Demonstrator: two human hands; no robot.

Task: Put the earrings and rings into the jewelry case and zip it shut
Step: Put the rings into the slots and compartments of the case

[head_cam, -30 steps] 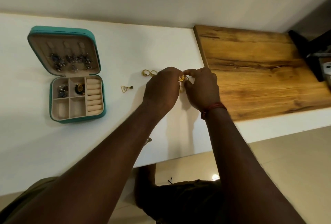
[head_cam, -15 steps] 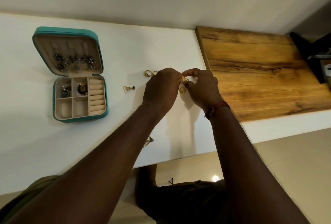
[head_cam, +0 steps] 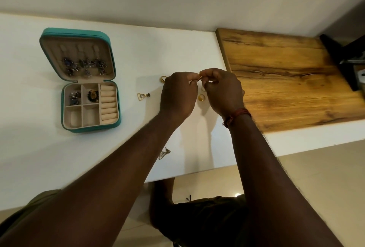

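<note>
A teal jewelry case [head_cam: 51, 38] lies open on the white table at the left, with dark earrings pinned in its lid and two filled compartments. My left hand [head_cam: 178, 94] and my right hand [head_cam: 223, 90] meet at the table's middle and pinch a small gold earring [head_cam: 199, 78] between their fingertips. A gold ring [head_cam: 201, 98] lies on the table just below the hands. Another gold ring [head_cam: 163, 79] peeks out left of my left hand. One triangle earring [head_cam: 142, 96] lies between the case and my hands, a second triangle earring [head_cam: 164, 153] near the front edge.
A wooden board [head_cam: 286, 76] covers the table's right end, touching the wall. A dark metal object [head_cam: 347, 61] stands at the far right. The table's front edge [head_cam: 197, 172] runs diagonally beneath my arms, with the floor and my legs below.
My hands stay together on the small gold earring and have lifted it slightly. The gold ring under them has come into view on the table.
</note>
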